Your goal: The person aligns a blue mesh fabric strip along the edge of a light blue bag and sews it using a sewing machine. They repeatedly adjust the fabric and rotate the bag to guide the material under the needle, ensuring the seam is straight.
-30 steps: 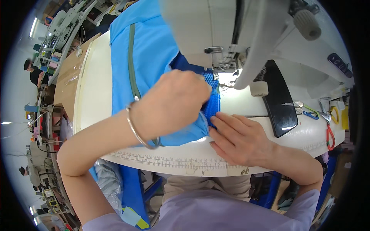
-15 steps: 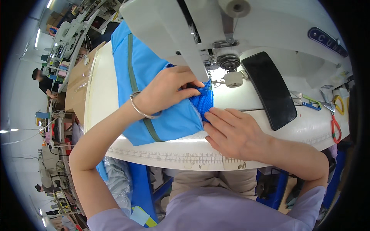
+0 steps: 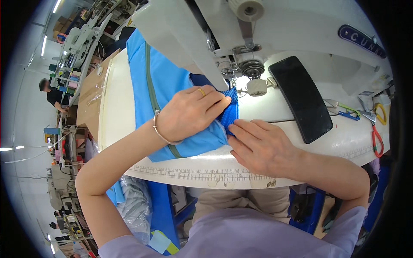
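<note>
A light blue fabric piece [image 3: 167, 81] with an olive stripe lies on the white sewing machine table, a darker blue mesh strip [image 3: 231, 114] along its right edge. My left hand [image 3: 191, 109], with a ring and a metal bangle, pinches the mesh just below the needle area. Its thumb and forefinger meet on it. My right hand [image 3: 262, 148] holds the lower right corner of the fabric, fingers bent and close together at the edge; its thumb is partly hidden. Above the hands, the sewing machine head [image 3: 185, 38] reaches over the mesh, its presser foot by the strip's top end.
A black phone [image 3: 301, 99] lies right of the needle. Farther right are thread snippers [image 3: 348, 112] and red-handled scissors [image 3: 377, 142]. A printed ruler [image 3: 202, 175] runs along the table's front edge. Cardboard [image 3: 90, 94] stands at the left; a person [image 3: 53, 96] is in the background.
My left hand has rolled over, its back now turned up and fingers closer together on the mesh. The right hand stays nearly in place. The view has shifted slightly.
</note>
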The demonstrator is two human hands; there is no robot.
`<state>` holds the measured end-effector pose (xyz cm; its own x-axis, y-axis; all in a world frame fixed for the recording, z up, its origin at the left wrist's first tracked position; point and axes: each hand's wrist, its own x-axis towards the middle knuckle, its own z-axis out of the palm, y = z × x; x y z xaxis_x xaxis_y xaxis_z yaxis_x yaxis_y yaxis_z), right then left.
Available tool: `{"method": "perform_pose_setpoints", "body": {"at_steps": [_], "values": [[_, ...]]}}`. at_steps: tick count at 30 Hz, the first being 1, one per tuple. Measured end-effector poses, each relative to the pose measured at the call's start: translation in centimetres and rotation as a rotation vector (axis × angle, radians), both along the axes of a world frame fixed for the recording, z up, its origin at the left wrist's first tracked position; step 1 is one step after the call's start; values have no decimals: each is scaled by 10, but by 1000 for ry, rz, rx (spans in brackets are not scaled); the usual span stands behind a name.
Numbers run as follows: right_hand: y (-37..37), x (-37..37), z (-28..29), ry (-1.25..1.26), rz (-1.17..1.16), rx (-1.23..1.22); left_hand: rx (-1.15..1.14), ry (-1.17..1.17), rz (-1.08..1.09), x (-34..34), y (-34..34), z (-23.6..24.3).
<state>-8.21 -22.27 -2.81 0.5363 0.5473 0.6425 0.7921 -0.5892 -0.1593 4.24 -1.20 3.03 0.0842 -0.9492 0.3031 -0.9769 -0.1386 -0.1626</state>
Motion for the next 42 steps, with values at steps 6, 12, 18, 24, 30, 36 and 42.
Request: {"method": "perform_pose_setpoints", "body": {"at_steps": [6, 12, 18, 24, 30, 36, 42], "values": [[2, 1, 0, -31, 7, -42, -50, -161, -6, 4, 2, -12], [0, 1, 4, 8, 7, -32, -127, -143, -29, 5, -4, -19], [1, 2, 6, 30, 11, -31, -214, 31, 33, 5, 3, -23], [1, 1, 8, 65, 10, -62, -217, -22, -3, 5, 1, -26], [-1, 5, 11, 96, -2, -83, -188, 55, 20, 11, 1, -29], [-3, 16, 17, 150, -38, -91, -224, 38, 66, 25, -5, -32], [-4, 18, 15, 147, -58, -33, -302, 124, 107, 21, -2, -36]]}}
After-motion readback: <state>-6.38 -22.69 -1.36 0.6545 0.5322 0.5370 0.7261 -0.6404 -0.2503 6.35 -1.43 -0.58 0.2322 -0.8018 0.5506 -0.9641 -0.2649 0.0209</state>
